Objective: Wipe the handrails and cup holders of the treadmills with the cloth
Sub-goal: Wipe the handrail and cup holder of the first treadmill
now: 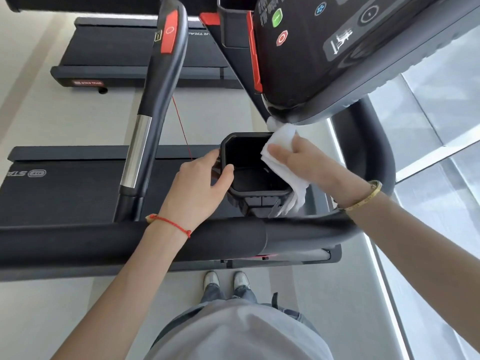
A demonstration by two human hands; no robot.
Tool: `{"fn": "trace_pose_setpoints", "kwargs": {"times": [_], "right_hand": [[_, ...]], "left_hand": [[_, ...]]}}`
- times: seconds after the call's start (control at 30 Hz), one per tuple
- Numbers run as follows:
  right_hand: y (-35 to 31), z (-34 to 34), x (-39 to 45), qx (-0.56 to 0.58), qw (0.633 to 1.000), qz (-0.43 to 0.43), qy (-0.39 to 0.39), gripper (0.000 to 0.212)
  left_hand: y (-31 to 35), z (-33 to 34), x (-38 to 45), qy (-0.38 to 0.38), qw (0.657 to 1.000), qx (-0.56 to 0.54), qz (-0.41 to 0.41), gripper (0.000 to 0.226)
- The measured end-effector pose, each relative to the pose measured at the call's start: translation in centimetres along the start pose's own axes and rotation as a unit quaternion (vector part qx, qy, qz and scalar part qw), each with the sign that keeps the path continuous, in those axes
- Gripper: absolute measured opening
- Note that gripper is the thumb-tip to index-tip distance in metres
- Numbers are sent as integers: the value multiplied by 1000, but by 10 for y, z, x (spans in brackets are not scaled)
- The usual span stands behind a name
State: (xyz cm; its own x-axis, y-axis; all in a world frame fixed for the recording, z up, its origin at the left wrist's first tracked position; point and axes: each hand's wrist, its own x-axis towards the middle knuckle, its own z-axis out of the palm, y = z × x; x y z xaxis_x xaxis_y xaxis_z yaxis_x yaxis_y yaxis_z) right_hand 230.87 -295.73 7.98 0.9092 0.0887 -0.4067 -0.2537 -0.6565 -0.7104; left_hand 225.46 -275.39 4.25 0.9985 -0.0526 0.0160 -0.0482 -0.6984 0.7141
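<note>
A black cup holder hangs below the treadmill console, in the middle of the view. My left hand grips its left rim, thumb hooked inside and fingers outside. My right hand holds a white cloth against the holder's right rim; the cloth drapes down over the right wall to the holder's lower corner. The thick black handrail runs across in front of me, under both forearms. A second handrail with a red pad and a chrome section rises at the left.
The console with green and red buttons overhangs at the upper right. A red safety cord hangs beside the left rail. The treadmill belt lies at the left, another treadmill beyond it. My shoes stand on the pale floor.
</note>
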Motion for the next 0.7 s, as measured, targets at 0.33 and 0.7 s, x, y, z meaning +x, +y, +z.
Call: {"fn": "trace_pose_setpoints", "kwargs": {"times": [0.33,0.7], "right_hand": [[5,6,-8,-23,1000,2,8,43],[33,-8,-47,-92,989,-117,-9,37]], "left_hand": [[0,1,2,13,1000,5,6,25],[-2,0,3,12,1000,3,14,30]]}}
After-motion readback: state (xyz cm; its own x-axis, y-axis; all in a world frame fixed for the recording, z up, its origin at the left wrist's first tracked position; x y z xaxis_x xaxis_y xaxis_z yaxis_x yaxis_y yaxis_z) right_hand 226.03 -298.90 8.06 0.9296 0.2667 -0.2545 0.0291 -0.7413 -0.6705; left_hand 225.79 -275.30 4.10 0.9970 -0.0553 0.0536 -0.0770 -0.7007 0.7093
